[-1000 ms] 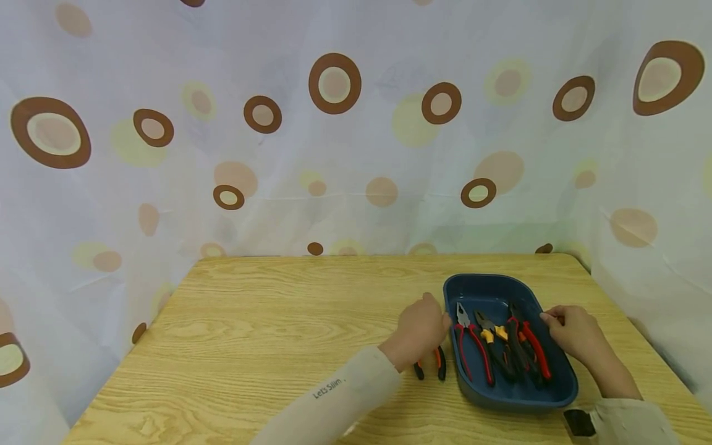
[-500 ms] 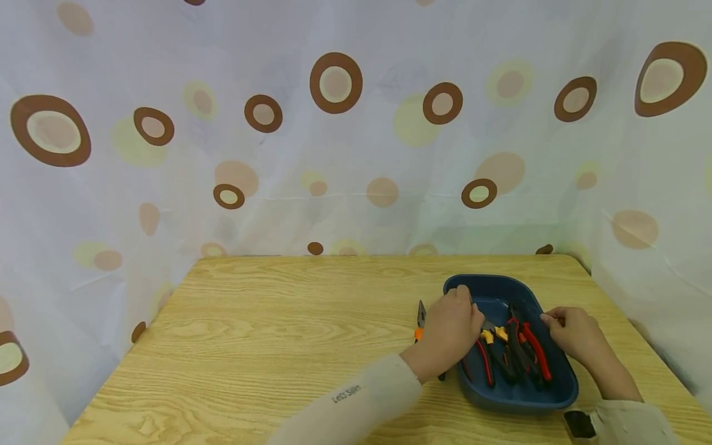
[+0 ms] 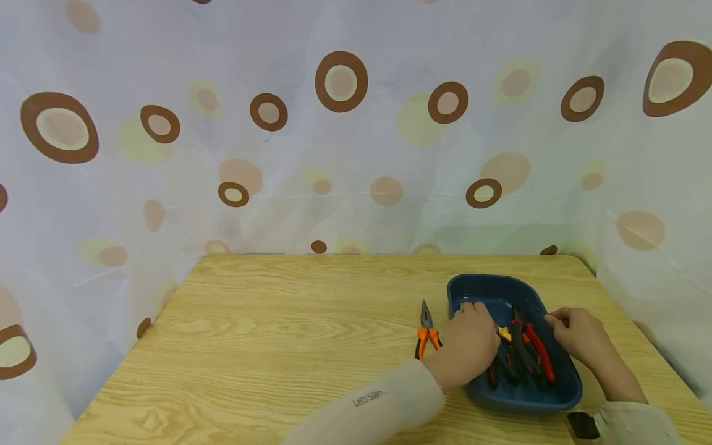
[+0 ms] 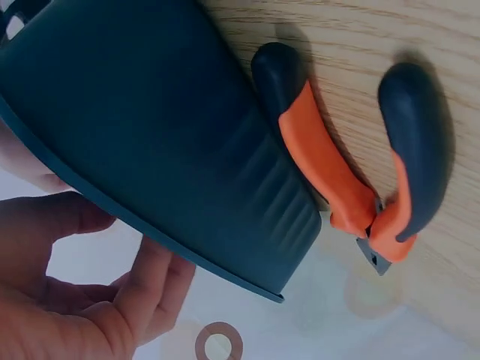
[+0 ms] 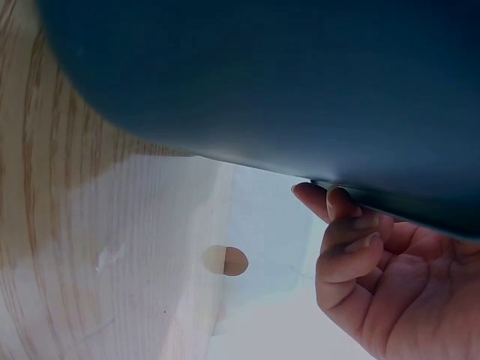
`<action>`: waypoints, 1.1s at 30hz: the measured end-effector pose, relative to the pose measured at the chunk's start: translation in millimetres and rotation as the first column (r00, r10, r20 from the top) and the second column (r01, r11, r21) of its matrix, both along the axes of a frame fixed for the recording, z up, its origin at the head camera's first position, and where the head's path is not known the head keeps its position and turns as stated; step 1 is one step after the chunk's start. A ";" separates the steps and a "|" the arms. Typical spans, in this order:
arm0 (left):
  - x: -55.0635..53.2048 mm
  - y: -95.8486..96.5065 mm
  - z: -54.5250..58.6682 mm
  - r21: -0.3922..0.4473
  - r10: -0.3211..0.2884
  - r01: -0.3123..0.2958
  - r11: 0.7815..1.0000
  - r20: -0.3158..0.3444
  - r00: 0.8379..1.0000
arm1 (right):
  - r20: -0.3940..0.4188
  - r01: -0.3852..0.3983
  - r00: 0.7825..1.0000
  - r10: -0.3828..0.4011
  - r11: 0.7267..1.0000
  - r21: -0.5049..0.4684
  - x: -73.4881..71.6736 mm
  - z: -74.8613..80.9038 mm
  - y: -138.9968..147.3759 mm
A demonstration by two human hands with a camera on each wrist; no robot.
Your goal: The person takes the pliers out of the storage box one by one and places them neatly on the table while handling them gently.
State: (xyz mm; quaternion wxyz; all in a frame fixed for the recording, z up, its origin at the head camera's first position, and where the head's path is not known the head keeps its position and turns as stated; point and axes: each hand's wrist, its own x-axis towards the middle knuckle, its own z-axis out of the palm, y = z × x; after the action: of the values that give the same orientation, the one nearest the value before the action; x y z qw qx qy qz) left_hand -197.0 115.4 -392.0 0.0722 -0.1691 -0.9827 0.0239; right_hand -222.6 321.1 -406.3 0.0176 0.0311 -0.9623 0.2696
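My left hand (image 3: 470, 346) reaches over the near-left rim of a blue plastic basin (image 3: 514, 405), above a pair of pliers with thin red-and-black handles (image 3: 492, 377). In the left wrist view its thumb and fingers (image 4: 154, 277) curve behind the rim, tips hidden, so I cannot tell whether they grip the pliers. At the basin's right side, my right hand (image 3: 581, 334) pinches the rim; the right wrist view shows the fingers (image 5: 341, 202) against the edge. Pliers with yellow collars (image 3: 504, 334) and red-handled pliers (image 3: 539, 352) lie inside.
Needle-nose pliers with orange-and-black handles (image 3: 426, 330) lie on the wooden table (image 3: 311, 321), just left of the basin, handles spread apart. A white curtain (image 3: 356, 148) with brown and pale circles hangs behind the table and along both sides.
My left hand has moved right, from over the needle-nose pliers on the table into the basin, uncovering those pliers and covering the red-and-black ones. The right hand stays on the rim.
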 end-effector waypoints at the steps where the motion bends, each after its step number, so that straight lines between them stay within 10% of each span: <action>1: -0.1 2.3 -0.2 -0.023 0.011 -0.011 1.000 0.021 1.000 | -0.002 0.001 1.000 -0.001 1.000 0.000 0.1 0.0 0.1; 22: -5.9 48.0 -29.5 -0.294 0.218 -0.173 0.940 0.131 0.967 | -0.022 0.000 1.000 0.000 1.000 -0.010 0.9 -3.6 0.6; 33: -8.0 49.3 -29.2 -0.348 0.223 -0.155 0.925 0.165 0.961 | -0.034 -0.005 0.999 0.005 1.000 -0.008 0.0 -5.9 2.6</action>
State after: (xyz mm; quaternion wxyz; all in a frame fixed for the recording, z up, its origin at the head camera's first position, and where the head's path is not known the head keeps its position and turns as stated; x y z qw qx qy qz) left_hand -205.0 164.7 -421.2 -0.0598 -0.0843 -0.9785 0.1786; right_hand -222.6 323.7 -412.2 0.0335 0.0379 -0.9607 0.2728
